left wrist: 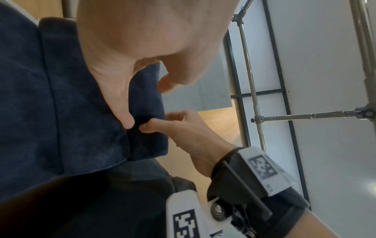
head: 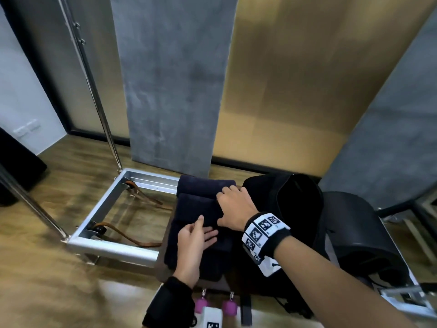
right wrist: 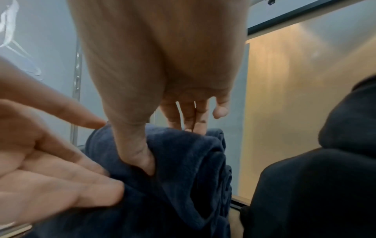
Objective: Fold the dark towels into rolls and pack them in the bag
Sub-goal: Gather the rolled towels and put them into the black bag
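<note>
Navy terry towel roll (head: 198, 207), left of the open black bag (head: 290, 200), is soft and unrolls easily: your right hand (head: 233, 209) grips its end, left hand (head: 194, 242) spread flat beside.

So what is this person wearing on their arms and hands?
Both hands are bare, with no gloves or sleeves. The right wrist carries a black band with a white block bearing square black-and-white code markers, and a thin black rod shows beside it in the left wrist view. The left wrist has a black band too, with a white marker plate just below it.
</note>
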### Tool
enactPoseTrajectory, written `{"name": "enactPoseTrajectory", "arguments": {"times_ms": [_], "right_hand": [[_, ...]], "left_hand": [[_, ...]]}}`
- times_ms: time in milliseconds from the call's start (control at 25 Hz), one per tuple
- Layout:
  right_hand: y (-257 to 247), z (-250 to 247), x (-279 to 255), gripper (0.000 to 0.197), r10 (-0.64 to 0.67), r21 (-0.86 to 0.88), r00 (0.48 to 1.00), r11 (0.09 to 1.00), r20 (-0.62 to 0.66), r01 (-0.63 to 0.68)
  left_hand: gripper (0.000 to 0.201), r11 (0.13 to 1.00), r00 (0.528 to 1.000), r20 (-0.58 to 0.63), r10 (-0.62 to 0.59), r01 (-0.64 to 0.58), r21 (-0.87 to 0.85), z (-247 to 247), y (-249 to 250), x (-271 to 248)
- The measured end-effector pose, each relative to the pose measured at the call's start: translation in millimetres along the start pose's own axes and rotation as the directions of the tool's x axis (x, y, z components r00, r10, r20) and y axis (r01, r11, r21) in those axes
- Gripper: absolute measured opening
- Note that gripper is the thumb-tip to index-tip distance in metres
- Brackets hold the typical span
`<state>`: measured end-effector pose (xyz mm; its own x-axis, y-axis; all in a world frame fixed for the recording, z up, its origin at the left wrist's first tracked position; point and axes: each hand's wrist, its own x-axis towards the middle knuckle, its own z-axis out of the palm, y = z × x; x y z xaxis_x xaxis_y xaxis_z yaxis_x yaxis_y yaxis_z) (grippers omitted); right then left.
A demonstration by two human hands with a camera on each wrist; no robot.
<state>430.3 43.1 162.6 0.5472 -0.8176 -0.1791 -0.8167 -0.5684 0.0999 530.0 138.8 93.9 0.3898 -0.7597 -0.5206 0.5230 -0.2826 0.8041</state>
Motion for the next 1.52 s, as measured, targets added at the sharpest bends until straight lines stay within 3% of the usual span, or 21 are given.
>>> {"name": "enactPoseTrajectory", "arguments": {"times_ms": [280,520,600,680,760,840,920,1040,1160,1240,1280,1360,1400,1440,1520], "right_hand": [[-0.9,-23.5,-24.0,0.038,0.073,0.338,0.994,0.94,-0.085,-0.041],[2.8,-25.5,-42.8,0.043,0.168,0.609,0.976,0.791,-0.14,-0.048],[8.1,-23.4,-48.1,0.053,0.18,0.72,0.975,0.693,-0.132,-0.03],[13.6,-21.9,-53.1,0.057,0.251,0.846,0.961,0.531,-0.117,-0.036],[14.8,-25.4,-58.6,0.055,0.293,0.955,0.956,0.291,-0.031,-0.058],[15.5,-29.3,-63.7,0.052,0.244,0.996,0.967,0.036,0.07,-0.082],[24.0,-37.4,-74.9,0.049,0.25,0.988,0.962,-0.128,0.112,-0.082],[43.1,-51.3,-100.0,0.053,0.285,0.983,0.952,-0.168,0.114,-0.068],[66.3,-62.3,-118.7,0.062,0.346,0.992,0.933,-0.102,0.101,-0.07],[95.2,-63.8,-125.4,0.057,0.452,0.993,0.885,-0.046,0.115,-0.106],[113.7,-63.1,-127.1,0.049,0.511,0.986,0.845,-0.031,0.158,-0.165],[151.7,-54.7,-123.7,0.038,0.579,0.935,0.762,-0.001,0.291,-0.356],[169.6,-48.2,-118.7,0.035,0.583,0.885,0.718,-0.001,0.379,-0.466],[178.1,-45.1,-110.0,0.033,0.566,0.823,0.681,0.009,0.464,-0.569],[191.3,-36.1,-91.5,0.029,0.488,0.712,0.663,0.112,0.568,-0.693]], "left_hand": [[0.052,0.997,0.993,0.106,-0.061,0.066,-0.042,11.1,19.7,-11.7],[0.056,0.962,0.984,0.176,0.036,0.014,-0.272,25.2,35.2,-4.2],[0.055,0.958,0.977,0.205,0.064,-0.002,-0.287,29.3,39.4,-2.1],[0.054,0.955,0.963,0.259,0.077,0.004,-0.297,34.6,41.5,-4.4],[0.057,0.955,0.94,0.332,0.079,0.023,-0.294,43.1,43.4,-7.6],[0.06,0.967,0.907,0.416,0.074,0.037,-0.253,60.2,45.8,-12.5],[0.061,0.981,0.889,0.452,0.072,0.02,-0.195,83.8,45.8,-18.1],[0.057,0.992,0.894,0.431,0.124,-0.105,-0.068,122.4,43.3,-20.7],[0.082,0.965,0.881,0.469,0.068,-0.178,0.194,153.5,41.4,-14.9],[0.095,0.826,0.859,0.506,0.076,-0.339,0.451,165.6,35.9,-9.2],[0.094,0.686,0.826,0.554,0.098,-0.46,0.564,167.6,30.2,-7.7],[0.072,0.249,0.714,0.687,0.135,-0.696,0.674,168.2,16.2,-6.4],[0.059,0.041,0.669,0.731,0.135,-0.74,0.671,166.4,10.1,-6.0],[0.05,-0.113,0.648,0.753,0.116,-0.744,0.658,166.5,3.9,-5.4],[0.043,-0.263,0.69,0.721,0.065,-0.685,0.679,170.0,-1.4,-6.2]]}}
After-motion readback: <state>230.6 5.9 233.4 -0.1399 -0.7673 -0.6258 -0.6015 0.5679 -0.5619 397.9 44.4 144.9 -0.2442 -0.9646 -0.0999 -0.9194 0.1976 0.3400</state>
